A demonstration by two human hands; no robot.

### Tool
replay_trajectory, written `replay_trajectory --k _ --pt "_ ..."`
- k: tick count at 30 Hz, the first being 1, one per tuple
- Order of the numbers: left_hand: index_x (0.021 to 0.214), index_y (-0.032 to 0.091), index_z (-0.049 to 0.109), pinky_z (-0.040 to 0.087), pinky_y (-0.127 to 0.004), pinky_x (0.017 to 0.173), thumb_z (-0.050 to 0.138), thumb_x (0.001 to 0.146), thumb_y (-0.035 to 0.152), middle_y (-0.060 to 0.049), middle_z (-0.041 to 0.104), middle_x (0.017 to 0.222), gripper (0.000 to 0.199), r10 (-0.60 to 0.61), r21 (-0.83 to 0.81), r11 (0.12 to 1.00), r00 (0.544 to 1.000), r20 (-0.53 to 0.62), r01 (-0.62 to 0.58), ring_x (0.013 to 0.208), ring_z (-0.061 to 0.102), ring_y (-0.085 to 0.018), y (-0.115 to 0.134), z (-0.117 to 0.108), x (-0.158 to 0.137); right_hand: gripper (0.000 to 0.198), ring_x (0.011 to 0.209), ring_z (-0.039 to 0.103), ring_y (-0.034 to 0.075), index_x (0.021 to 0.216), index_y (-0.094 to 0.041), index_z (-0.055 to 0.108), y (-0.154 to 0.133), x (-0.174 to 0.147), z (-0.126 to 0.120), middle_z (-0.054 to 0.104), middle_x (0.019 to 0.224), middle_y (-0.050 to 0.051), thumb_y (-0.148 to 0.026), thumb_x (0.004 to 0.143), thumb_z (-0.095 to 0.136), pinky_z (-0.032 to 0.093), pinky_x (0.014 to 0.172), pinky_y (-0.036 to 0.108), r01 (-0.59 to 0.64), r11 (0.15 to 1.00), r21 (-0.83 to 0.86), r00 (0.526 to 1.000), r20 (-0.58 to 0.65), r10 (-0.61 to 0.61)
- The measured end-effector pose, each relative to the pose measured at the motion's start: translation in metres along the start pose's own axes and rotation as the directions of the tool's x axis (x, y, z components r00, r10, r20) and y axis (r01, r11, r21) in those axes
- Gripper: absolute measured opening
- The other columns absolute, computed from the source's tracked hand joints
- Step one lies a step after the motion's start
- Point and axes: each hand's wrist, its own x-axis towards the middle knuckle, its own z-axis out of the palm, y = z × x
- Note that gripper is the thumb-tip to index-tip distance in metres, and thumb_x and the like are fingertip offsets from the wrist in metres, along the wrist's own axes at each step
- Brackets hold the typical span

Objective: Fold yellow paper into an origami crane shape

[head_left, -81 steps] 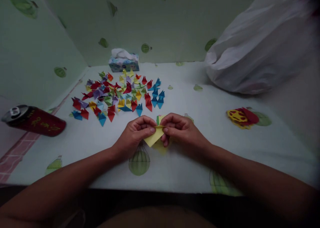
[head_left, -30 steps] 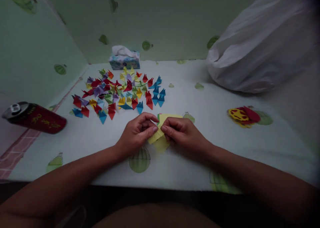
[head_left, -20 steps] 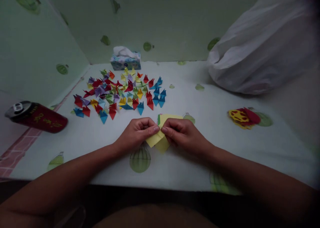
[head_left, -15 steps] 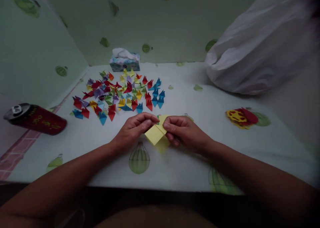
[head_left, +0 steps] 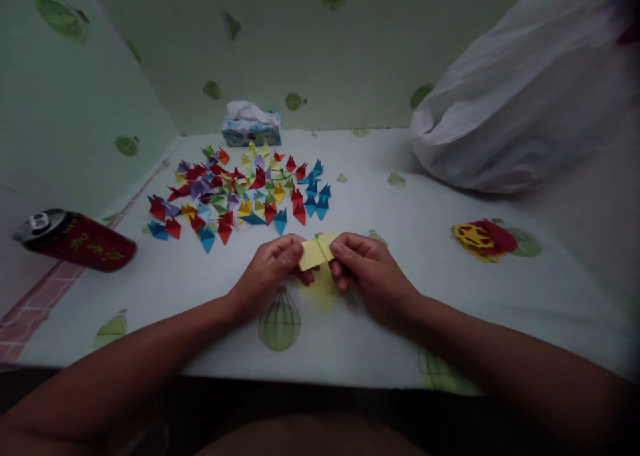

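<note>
A small yellow sheet of folding paper (head_left: 313, 255), creased down its middle, is held just above the table. My left hand (head_left: 275, 261) pinches its left edge between thumb and fingers. At its right side my right hand (head_left: 364, 263) grips it the same way, thumb on top. Below the hands lies a yellow patch on the tabletop (head_left: 324, 293), partly covered by the fingers; whether it is paper or print I cannot tell. Beyond the hands spreads a group of small folded paper cranes (head_left: 225, 226) in red, blue, yellow, purple and green.
A red drink can (head_left: 80, 239) stands at the left. Behind the cranes is a tissue box (head_left: 251, 133) by the wall. A large white plastic bag (head_left: 490, 123) fills the back right, with red and yellow cut-out pieces (head_left: 483, 237) in front of it.
My left hand has closed on the left edge of the yellow paper, which has turned from a tilted diamond to lie more level. The view has shifted slightly.
</note>
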Motion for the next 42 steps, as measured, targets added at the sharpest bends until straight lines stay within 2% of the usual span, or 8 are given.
replay_trajectory --k 2,5,9,12,16,21,28,42 --pt "0.1 0.016 0.067 0.05 -0.027 0.067 0.052 0.095 0.052 -0.004 0.066 0.076 0.04 0.043 -0.078 0.996 0.998 -0.05 -0.047 0.066 0.062 -0.014 -0.001 0.0 0.001 0.033 0.042 0.046 0.004 0.07 -0.016 0.053 -0.001 0.001 0.0 0.057 0.058 -0.005 -0.038 0.086 0.072 0.034 0.043 0.017 -0.095 0.988 0.119 0.995 0.054 0.089" --pt "0.117 0.022 0.066 0.051 -0.024 0.067 0.067 0.09 0.034 -0.002 0.064 0.09 0.03 0.1 -0.045 0.994 0.995 -0.023 -0.101 0.069 0.063 -0.011 -0.001 0.0 0.003 0.032 0.038 0.043 0.004 0.071 -0.016 0.053 0.0 0.003 0.0 0.055 0.053 -0.006 -0.037 0.081 0.076 0.029 0.038 0.016 -0.24 0.947 0.216 0.966 0.149 0.211" --pt "0.09 0.017 0.073 0.051 -0.024 0.069 0.072 0.084 0.025 -0.002 0.061 0.09 0.009 0.178 0.106 0.977 0.981 0.077 -0.185 0.072 0.06 -0.011 0.003 0.0 0.001 0.032 0.037 0.044 0.004 0.076 -0.016 0.058 0.004 0.002 0.0 0.056 0.054 -0.005 -0.043 0.082 0.073 0.031 0.037 0.016 -0.346 0.928 0.14 0.906 0.308 0.292" --pt "0.077 0.015 0.069 0.049 -0.025 0.07 0.07 0.086 0.026 -0.002 0.062 0.081 0.014 0.162 0.163 0.973 0.986 0.038 -0.166 0.073 0.059 -0.012 0.007 -0.001 -0.001 0.038 0.047 0.055 0.008 0.077 -0.015 0.06 0.001 0.0 -0.002 0.061 0.062 -0.001 -0.052 0.087 0.066 0.042 0.045 0.02 -0.195 0.978 -0.078 0.919 0.333 0.21" --pt "0.073 0.015 0.065 0.044 -0.021 0.061 0.072 0.083 0.028 0.001 0.062 0.066 0.018 0.02 0.196 0.98 0.999 -0.044 -0.011 0.062 0.055 -0.009 0.01 -0.002 -0.001 0.044 0.062 0.06 0.01 0.078 -0.015 0.062 -0.011 0.001 -0.007 0.063 0.07 0.002 -0.052 0.097 0.052 0.049 0.061 0.023 0.157 0.929 -0.336 0.984 0.137 -0.116" --pt "0.071 0.013 0.065 0.041 -0.019 0.056 0.077 0.075 0.028 0.002 0.062 0.062 0.02 -0.117 0.207 0.971 0.992 -0.039 0.122 0.057 0.053 -0.007 0.009 0.002 -0.001 0.027 0.057 0.058 0.009 0.087 -0.015 0.061 -0.012 0.002 -0.006 0.063 0.067 -0.001 -0.042 0.088 0.068 0.048 0.056 0.021 0.1 0.953 -0.285 0.988 0.145 -0.06" --pt "0.076 0.013 0.068 0.045 -0.019 0.059 0.069 0.082 0.028 0.001 0.065 0.063 0.016 -0.135 0.171 0.976 0.991 -0.02 0.136 0.058 0.057 -0.008 0.01 0.004 -0.004 0.013 0.053 0.057 0.007 0.087 -0.016 0.06 -0.007 -0.001 -0.003 0.062 0.067 -0.002 -0.027 0.087 0.065 0.048 0.052 0.02 0.14 0.935 -0.325 0.988 0.112 -0.109" --pt "0.072 0.013 0.067 0.044 -0.018 0.055 0.07 0.077 0.028 0.0 0.064 0.057 0.016 -0.252 -0.102 0.963 0.968 -0.008 0.25 0.051 0.057 -0.007 0.006 0.008 0.0 0.019 0.057 0.061 0.007 0.087 -0.015 0.071 -0.006 0.0 -0.009 0.066 0.073 -0.001 -0.006 0.083 0.054 0.05 0.055 0.018 0.445 0.769 -0.459 0.895 0.259 -0.363"
